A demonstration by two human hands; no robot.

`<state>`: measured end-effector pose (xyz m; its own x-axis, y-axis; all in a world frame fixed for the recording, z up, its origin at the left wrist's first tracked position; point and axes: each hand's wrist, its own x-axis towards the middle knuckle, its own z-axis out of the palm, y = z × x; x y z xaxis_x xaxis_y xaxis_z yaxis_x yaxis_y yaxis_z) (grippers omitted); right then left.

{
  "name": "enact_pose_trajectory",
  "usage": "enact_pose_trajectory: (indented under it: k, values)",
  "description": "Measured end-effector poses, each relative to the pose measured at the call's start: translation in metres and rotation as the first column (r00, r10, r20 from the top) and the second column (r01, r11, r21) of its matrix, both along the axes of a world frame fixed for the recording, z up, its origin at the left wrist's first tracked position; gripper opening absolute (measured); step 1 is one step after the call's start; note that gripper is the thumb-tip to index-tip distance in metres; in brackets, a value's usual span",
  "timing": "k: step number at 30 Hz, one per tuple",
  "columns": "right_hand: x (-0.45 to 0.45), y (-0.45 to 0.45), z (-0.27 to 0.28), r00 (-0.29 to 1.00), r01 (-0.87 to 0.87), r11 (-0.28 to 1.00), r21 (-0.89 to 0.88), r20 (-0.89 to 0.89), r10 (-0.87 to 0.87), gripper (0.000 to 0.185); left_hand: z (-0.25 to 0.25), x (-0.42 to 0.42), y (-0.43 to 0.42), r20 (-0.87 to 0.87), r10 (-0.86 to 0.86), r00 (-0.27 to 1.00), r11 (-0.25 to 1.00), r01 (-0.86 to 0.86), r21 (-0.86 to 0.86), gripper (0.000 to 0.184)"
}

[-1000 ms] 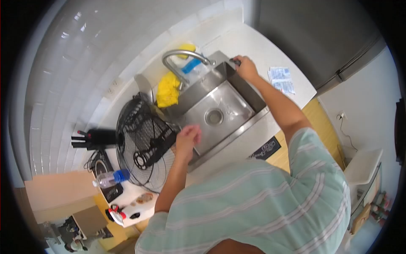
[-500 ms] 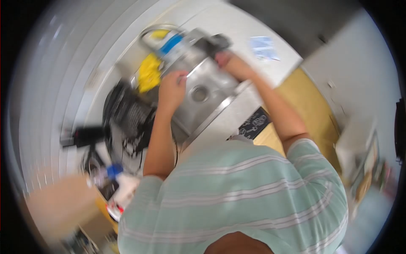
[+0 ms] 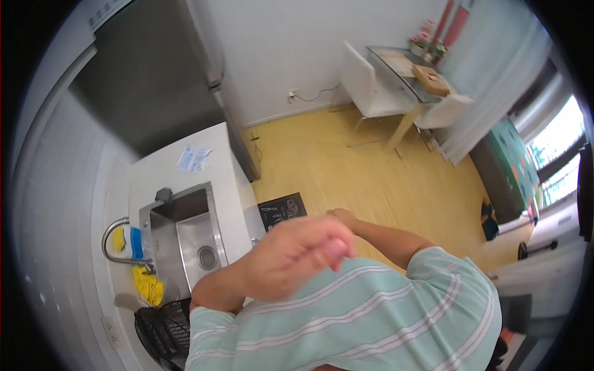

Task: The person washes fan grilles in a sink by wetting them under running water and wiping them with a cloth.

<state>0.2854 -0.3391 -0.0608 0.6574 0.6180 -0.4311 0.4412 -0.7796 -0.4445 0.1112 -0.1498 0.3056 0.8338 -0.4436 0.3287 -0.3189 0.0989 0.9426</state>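
Note:
My left hand is raised close to the camera, with its fingers curled together; whether anything is inside them is hidden. Behind it, my right hand is small and partly covered, held out over the floor side. The steel sink is at the left in the white counter, apart from both hands. A dark grey item rests at the sink's back corner. Beside the curved faucet lie a yellow cloth and a blue and yellow package.
A printed paper lies on the counter near a tall grey fridge. A black fan cage stands at lower left. A dark mat is on the floor. Farther off are a white chair and a glass table.
The view has swung from the sink toward the room. Both hands have left the sink; my left hand has come up close to the camera, and my right hand has moved away from the sink's corner.

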Motion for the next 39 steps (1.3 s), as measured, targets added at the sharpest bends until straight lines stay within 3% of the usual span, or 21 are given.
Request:
enact_pose_trajectory:
  k: [1, 4, 6, 8, 9, 11, 13, 16, 19, 21, 23, 25, 29, 32, 36, 38, 39]
  values:
    - [-0.003, -0.034, -0.011, 0.989, 0.137, 0.99, -0.011, -0.047, -0.138, 0.034, 0.01, 0.009, -0.015, 0.11, -0.115, 0.987, 0.991, 0.106, 0.086, 0.021]
    - [-0.026, -0.145, -0.034, 0.87, 0.469, 0.875, -0.116, -0.112, -0.481, 0.037, 0.022, 0.032, -0.075, 0.273, -0.432, 0.86, 0.897, 0.442, 0.027, 0.018]
    - [-0.041, -0.247, -0.113, 0.816, 0.555, 0.815, -0.167, -0.081, -0.572, 0.036, 0.024, 0.044, -0.114, 0.337, -0.547, 0.766, 0.815, 0.579, 0.006, 0.017]
    - [-0.073, -0.323, -0.113, 0.818, 0.525, 0.747, -0.406, -0.001, -0.575, 0.034, 0.027, 0.061, -0.156, 0.419, -0.602, 0.68, 0.751, 0.66, 0.007, 0.018]
    - [-0.091, -0.378, -0.16, 0.818, 0.534, 0.712, -0.456, 0.064, -0.572, 0.031, 0.026, 0.07, -0.177, 0.408, -0.646, 0.645, 0.704, 0.71, -0.009, 0.023]
    - [-0.127, -0.439, -0.145, 0.666, 0.693, 0.589, -0.416, 0.056, -0.744, 0.029, 0.023, 0.09, -0.219, 0.378, -0.728, 0.572, 0.606, 0.795, -0.034, 0.027]
    - [-0.156, -0.497, -0.157, 0.633, 0.71, 0.567, -0.417, 0.026, -0.773, 0.029, 0.021, 0.118, -0.259, 0.341, -0.797, 0.499, 0.525, 0.851, -0.02, 0.025]
    - [-0.187, -0.559, -0.183, 0.616, 0.702, 0.516, -0.491, 0.055, -0.786, 0.029, 0.025, 0.164, -0.319, 0.275, -0.865, 0.42, 0.422, 0.905, -0.055, 0.027]
    - [-0.192, -0.606, -0.215, 0.84, 0.407, 0.626, -0.665, 0.002, -0.543, 0.029, 0.025, 0.199, -0.372, 0.225, -0.909, 0.352, 0.333, 0.935, -0.119, 0.031]
    - [-0.155, -0.626, -0.221, 0.916, 0.135, 0.687, -0.714, -0.175, -0.362, 0.028, 0.02, 0.218, -0.401, 0.261, -0.892, 0.37, 0.333, 0.926, -0.176, 0.033]
    - [-0.112, -0.653, -0.266, 0.774, 0.584, 0.644, -0.494, 0.101, -0.624, 0.026, 0.017, 0.239, -0.423, 0.31, -0.855, 0.416, 0.36, 0.906, -0.223, 0.033]
    - [-0.026, -0.618, -0.14, 0.407, 0.874, 0.389, -0.292, 0.0, -0.913, 0.026, 0.018, 0.263, -0.438, 0.263, -0.874, 0.409, 0.358, 0.907, -0.221, 0.034]
    - [0.1, -0.613, -0.128, 0.333, 0.942, 0.332, -0.059, 0.021, -0.943, 0.034, 0.007, 0.324, -0.445, 0.291, -0.894, 0.342, 0.34, 0.939, -0.057, 0.033]
    - [0.176, -0.593, -0.09, 0.293, 0.956, 0.294, -0.004, -0.049, -0.955, 0.034, 0.004, 0.374, -0.453, 0.343, -0.866, 0.365, 0.353, 0.93, -0.098, 0.026]
    - [0.19, -0.63, -0.11, 0.173, 0.981, 0.16, 0.112, -0.116, -0.978, 0.033, 0.003, 0.441, -0.463, 0.297, -0.912, 0.281, 0.197, 0.938, -0.283, 0.036]
    - [0.147, -0.666, -0.14, 0.078, 0.992, 0.07, 0.106, -0.075, -0.994, 0.031, 0.012, 0.49, -0.474, 0.328, -0.921, 0.211, 0.141, 0.964, -0.224, 0.035]
    - [0.119, -0.697, -0.161, 0.077, 0.996, 0.068, 0.056, -0.188, -0.979, 0.029, 0.016, 0.515, -0.48, 0.329, -0.93, 0.166, 0.114, 0.978, -0.172, 0.034]
